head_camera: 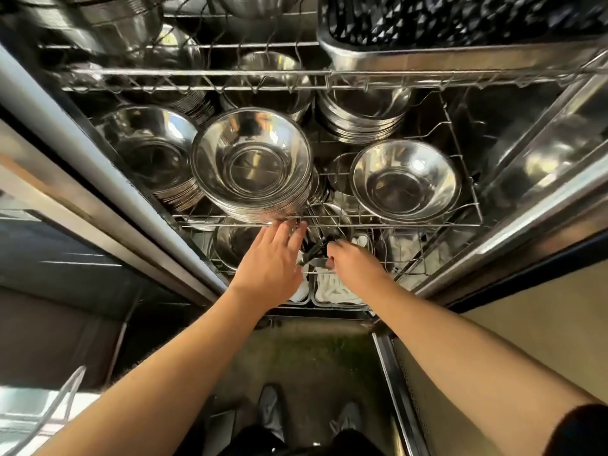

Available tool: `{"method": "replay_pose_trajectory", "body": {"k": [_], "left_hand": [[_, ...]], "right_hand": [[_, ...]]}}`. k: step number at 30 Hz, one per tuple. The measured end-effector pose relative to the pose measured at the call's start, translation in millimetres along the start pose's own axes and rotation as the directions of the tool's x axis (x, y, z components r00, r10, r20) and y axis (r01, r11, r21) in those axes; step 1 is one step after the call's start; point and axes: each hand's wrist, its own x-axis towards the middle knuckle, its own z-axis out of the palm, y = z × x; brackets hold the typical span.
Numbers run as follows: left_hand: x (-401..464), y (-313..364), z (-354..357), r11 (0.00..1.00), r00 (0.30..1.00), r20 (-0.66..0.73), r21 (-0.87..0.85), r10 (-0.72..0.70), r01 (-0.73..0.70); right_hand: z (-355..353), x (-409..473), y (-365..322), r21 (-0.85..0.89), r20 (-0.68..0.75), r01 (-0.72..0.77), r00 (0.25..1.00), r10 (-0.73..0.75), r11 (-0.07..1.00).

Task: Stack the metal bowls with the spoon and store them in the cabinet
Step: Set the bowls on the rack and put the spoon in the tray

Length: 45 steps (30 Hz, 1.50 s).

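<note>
Both my arms reach into the open cabinet's lower wire shelf (408, 274). Between my hands sits a dark stack of metal bowls (317, 240), with a spoon handle (311, 255) slanting across it. My left hand (273, 258) lies against the stack's left side, fingers stretched up to the front wire of the middle shelf (411, 223). My right hand (348, 261) curls over the stack's right rim. Most of the stack is hidden by my hands and the shelf wire.
The middle shelf carries tall bowl stacks: left (148, 153), centre (253, 166), right (404, 179), more behind (362, 113). A grey tray (427, 57) sits on the top shelf. White cloths in containers (335, 291) and another bowl (230, 245) share the lower shelf. Door frames (108, 179) flank the opening.
</note>
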Motion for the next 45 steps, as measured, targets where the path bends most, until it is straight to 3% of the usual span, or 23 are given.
{"method": "replay_pose_trajectory", "body": {"k": [8,24,30,35,39,45], "left_hand": [[0.7,0.6,-2.6,0.999,0.999,-0.030,-0.032,0.010,-0.011],[0.2,1.0,-6.0,0.998,0.999,-0.038,-0.054,0.012,-0.014],[-0.3,4.9,-11.5,0.998,0.999,-0.029,-0.066,-0.014,0.012],[10.4,10.2,-25.7,0.979,0.996,0.018,-0.185,-0.089,0.091],[21.2,17.4,-40.5,0.969,0.989,0.069,-0.202,-0.128,0.140],[43.4,30.7,-63.0,0.982,0.998,0.027,-0.178,-0.056,0.060]], "right_hand": [[22.8,36.7,7.3,-0.190,0.105,-0.031,0.993,0.051,0.981],[29.9,54.4,4.5,-0.234,0.300,0.029,0.953,0.044,0.972],[13.6,31.0,-4.3,-0.156,0.224,0.004,0.974,0.032,0.988],[-17.5,2.5,-11.6,-0.083,0.133,-0.012,0.991,0.023,0.996],[-55.0,-29.2,-8.2,-0.063,-0.053,0.026,0.998,-0.030,0.998],[-108.6,-66.0,1.9,-0.061,-0.224,0.040,0.973,-0.053,0.997]]}}
